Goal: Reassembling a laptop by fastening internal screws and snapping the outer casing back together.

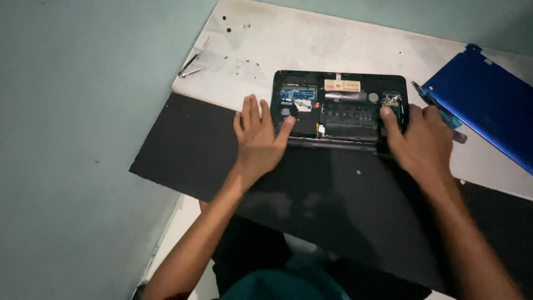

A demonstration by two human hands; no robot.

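Now both hands, left (256,139) and right (422,141), grip the opened laptop's (338,108) near edge.

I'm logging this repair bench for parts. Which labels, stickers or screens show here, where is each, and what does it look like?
Tan label: top middle of the opened laptop, a wide rectangle with reddish marks.
White sticker: on the blue board at the laptop's left, small and pale, just above the left hand.
Pale patch: near the top corner of the blue cover, small and squarish.
No lit screen shows.
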